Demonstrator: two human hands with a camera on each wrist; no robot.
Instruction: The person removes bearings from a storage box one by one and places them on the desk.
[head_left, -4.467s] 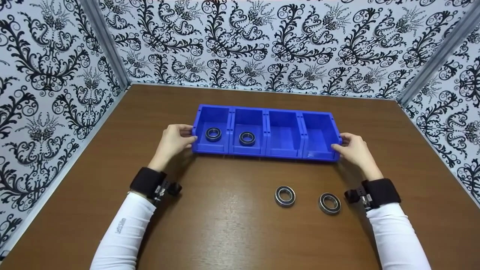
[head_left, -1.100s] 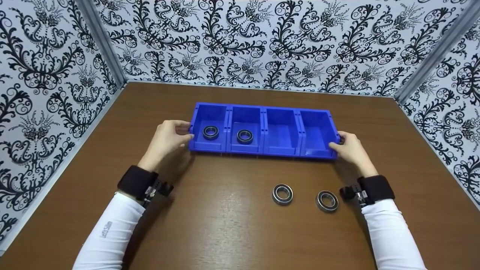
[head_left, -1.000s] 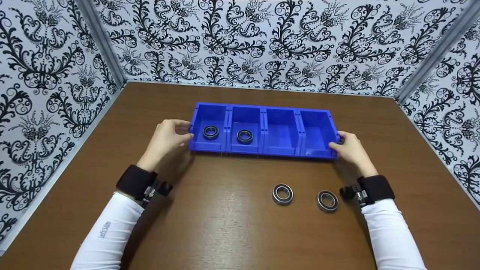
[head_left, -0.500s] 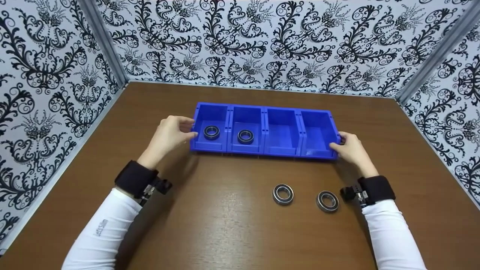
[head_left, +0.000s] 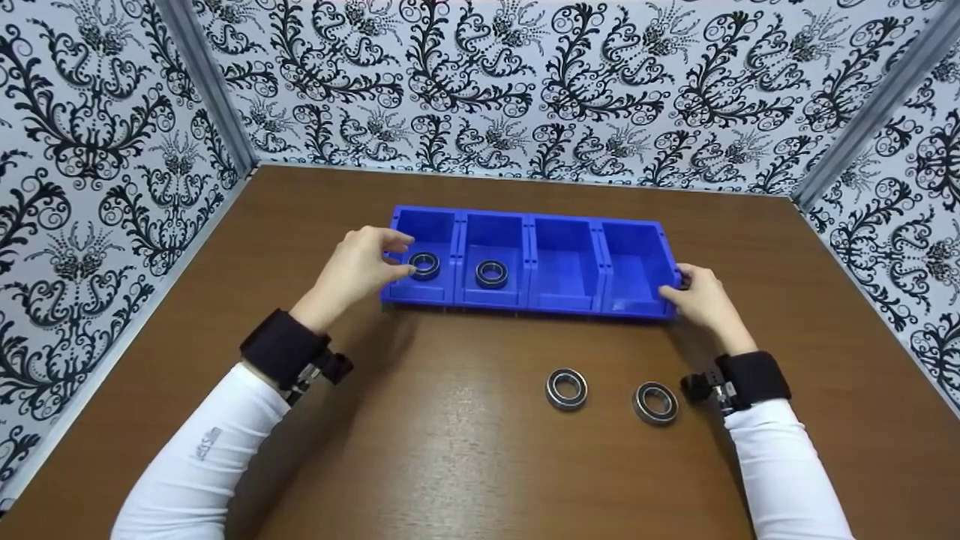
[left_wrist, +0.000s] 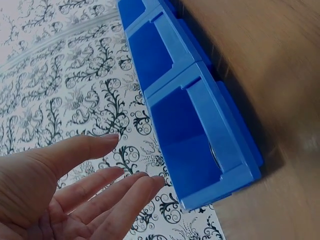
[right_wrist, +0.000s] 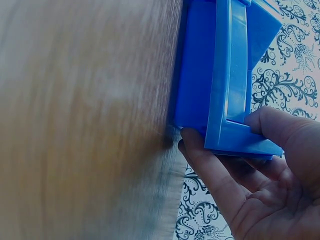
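Observation:
A blue bin tray (head_left: 566,301) with several compartments in a row stands toward the back of the table. My left hand (head_left: 365,264) hovers over its left end, thumb and fingers apart with nothing between them. The leftmost compartment holds a ball bearing (head_left: 424,274), partly behind the left fingertips in the head view. Another bearing (head_left: 491,283) lies in the compartment beside it. My right hand (head_left: 701,296) grips the tray's right end, with the thumb over the rim and the fingers on the outer side, as the right wrist view (right_wrist: 265,170) shows.
On the brown table (head_left: 450,450) in front of the tray lie two more bearings, one near the middle (head_left: 553,388) and one farther right (head_left: 643,409). Walls with a black-and-white pattern (head_left: 480,97) border the table at the back and sides.
My left hand has let go of the tray's left end and moved right and up over the leftmost compartment. The right hand keeps its grip; the bearings have stayed put.

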